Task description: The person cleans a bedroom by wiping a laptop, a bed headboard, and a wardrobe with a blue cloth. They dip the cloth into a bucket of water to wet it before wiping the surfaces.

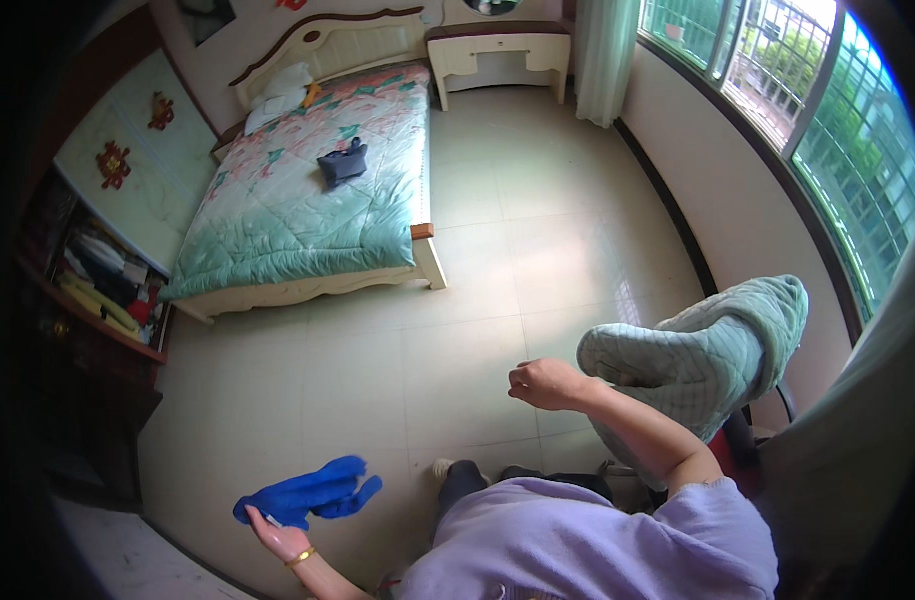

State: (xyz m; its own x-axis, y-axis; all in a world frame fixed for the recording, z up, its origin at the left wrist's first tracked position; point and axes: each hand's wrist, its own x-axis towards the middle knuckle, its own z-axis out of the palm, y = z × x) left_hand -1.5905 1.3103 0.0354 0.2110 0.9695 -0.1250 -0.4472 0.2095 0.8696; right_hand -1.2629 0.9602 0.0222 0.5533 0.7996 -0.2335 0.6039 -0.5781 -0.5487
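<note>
At the lower left, my left hand (280, 538) grips one end of a bright blue cloth (308, 494). The rest of the cloth stretches out to the right above the tiled floor, its far end split into two flaps. My right hand (546, 385) is raised over the floor near the middle, its fingers curled in; no object shows in it. Just right of that hand is a pale green quilted cover (693, 355), draped over something I cannot make out.
A bed (308, 200) with a green and pink quilt stands at the far left, a dark bag (343, 165) on it. Left of it is a wardrobe (143, 150) with clothes in its open lower part. A dressing table (498, 50) stands at the back. Windows (778, 70) line the right wall.
</note>
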